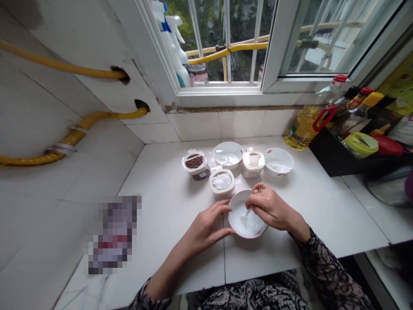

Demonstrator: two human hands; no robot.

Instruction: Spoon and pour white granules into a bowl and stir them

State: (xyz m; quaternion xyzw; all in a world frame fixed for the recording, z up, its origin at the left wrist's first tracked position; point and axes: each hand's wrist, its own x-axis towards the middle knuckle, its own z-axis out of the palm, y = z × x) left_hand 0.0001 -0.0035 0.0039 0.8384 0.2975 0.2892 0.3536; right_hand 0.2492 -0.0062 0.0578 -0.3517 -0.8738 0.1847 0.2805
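Note:
A white bowl with a pink rim [235,227] stands on the white tiled counter in front of me. My left hand [209,226] steadies it, thumb and fingers spread around its left side. In my right hand [269,206] is a small white spoon [247,213], pinched by its handle, its tip down in the bowl. Some whitish stuff lies around the tip; I cannot tell what it is. Just behind the bowl sits an open jar of white granules [222,181]. Beyond it are a jar of dark reddish-brown grains [194,162] and a jar with pale contents [253,161].
Two more white bowls, one at the back [228,154] and one to its right [279,161], stand behind the jars. An oil bottle [301,127] and a black rack [331,155] of condiments are at the right. A blurred-out object [114,232] lies at the left.

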